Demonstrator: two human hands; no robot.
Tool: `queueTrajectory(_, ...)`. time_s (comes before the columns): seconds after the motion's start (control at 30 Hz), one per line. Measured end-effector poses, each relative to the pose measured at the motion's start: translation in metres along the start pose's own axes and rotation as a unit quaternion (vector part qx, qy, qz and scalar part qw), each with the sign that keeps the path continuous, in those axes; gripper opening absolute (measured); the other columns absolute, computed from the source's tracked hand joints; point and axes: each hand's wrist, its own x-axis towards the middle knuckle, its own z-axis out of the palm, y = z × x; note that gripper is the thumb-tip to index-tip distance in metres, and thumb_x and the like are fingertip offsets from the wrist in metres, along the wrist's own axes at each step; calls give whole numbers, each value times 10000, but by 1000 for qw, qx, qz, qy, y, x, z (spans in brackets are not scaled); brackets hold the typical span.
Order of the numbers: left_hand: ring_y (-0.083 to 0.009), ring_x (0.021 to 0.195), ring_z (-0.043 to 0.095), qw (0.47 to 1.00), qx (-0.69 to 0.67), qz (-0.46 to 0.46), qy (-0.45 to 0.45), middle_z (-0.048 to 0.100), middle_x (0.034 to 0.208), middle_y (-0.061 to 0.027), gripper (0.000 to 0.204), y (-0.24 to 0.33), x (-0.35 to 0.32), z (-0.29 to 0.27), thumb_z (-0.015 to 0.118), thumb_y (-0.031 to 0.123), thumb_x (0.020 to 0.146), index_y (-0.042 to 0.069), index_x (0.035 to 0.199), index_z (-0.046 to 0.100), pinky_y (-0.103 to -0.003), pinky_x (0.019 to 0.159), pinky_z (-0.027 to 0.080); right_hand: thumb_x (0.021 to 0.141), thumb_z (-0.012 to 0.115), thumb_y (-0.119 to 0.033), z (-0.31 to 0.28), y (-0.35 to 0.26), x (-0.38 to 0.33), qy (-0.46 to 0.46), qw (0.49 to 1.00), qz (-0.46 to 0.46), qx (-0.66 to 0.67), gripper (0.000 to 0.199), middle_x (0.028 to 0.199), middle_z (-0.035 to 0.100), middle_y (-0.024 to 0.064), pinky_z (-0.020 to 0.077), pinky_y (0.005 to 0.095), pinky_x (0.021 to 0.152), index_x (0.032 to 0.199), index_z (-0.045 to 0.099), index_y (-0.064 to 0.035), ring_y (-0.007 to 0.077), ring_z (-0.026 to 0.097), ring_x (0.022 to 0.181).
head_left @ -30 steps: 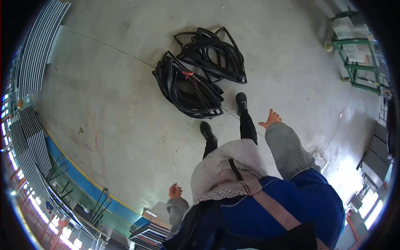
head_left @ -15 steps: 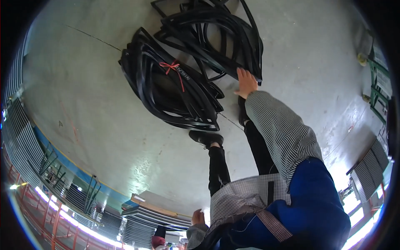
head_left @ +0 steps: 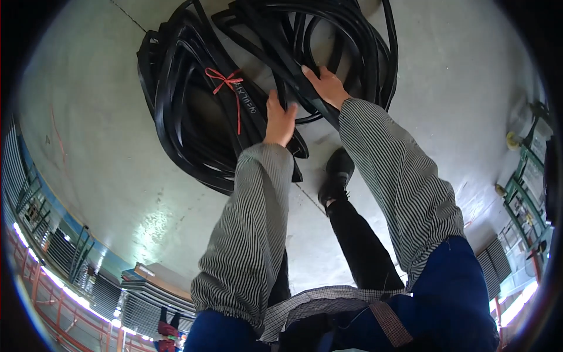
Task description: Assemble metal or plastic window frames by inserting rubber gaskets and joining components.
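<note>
Head view: left hand (head_left: 281, 123) at the tied black coil (head_left: 227, 101), right hand (head_left: 328, 88) at the second black coil (head_left: 281, 53)

Tied black coil lying on the grey floor (head_left: 446, 111) at about 11 o'clock, with a red tie (head_left: 224, 80) knotted around its upper band. Second black coil lying close beside it, between 12 and 1 o'clock, its far edge cut off by the top of the picture.

At 12 o'clock, left hand over the inner edge of the tied black coil, thumb and forefinger well apart, with nothing visibly held. At about 1 o'clock, right hand upon the thick near band of the second black coil, thumb apart from the fingers; not possible to tell whether closed around the band.

Between the two coils, only a narrow gap. Outward, much wider room: at 2 o'clock a broad stretch of floor, reaching toward a green rack (head_left: 532, 157) at 3 o'clock; at 9 o'clock another, as far as a blue floor strip (head_left: 44, 190). Below the coils, close to the centre, a black shoe (head_left: 337, 171). Between 7 and 8 o'clock, well apart, a stack of flat panels (head_left: 155, 287).
</note>
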Motion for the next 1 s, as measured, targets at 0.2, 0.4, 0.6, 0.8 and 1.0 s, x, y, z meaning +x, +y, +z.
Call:
queueTrajectory(0.2,-180,1061,564,825,-421,-356,-126,582,1213,-48,718,2,43,29,687,534,825,76,1335,473,-307,835,476,848,303,-787,-10,34,6,-81,990,86,80,988,1144,610,306,402,383,992,1136,607,108,390,566,1130)
queueTrajectory(0.4,-62,713,499,735,-460,-455,-199,558,870,39,515,38,-30,20,743,539,776,126,1045,595,-225,583,436,965,390,-588,-67,23,-82,-245,919,179,251,671,1085,631,139,455,261,865,1205,582,7,166,593,995)
queueTrajectory(0.6,-133,827,572,719,-566,-328,-236,674,927,-21,485,160,-185,3,784,370,777,55,1117,644,-307,693,429,978,354,-581,-160,-41,-263,-251,835,167,461,694,1002,665,114,510,318,871,1333,480,3,195,650,933)
queueTrajectory(0.8,-159,993,621,707,-607,-221,-289,654,1141,-74,424,314,-289,-136,741,147,814,-4,1187,603,-296,923,474,966,345,-604,-181,-189,-339,-369,836,100,394,724,1013,661,121,512,333,867,1326,483,9,205,648,928)
queueTrajectory(1.0,-177,1013,619,698,-607,-261,-276,679,1081,-89,444,337,-376,-173,747,165,773,18,1172,621,-324,897,477,954,336,-628,-143,-384,-413,-559,789,-2,255,754,1024,656,127,515,348,863,1319,486,15,216,645,924)
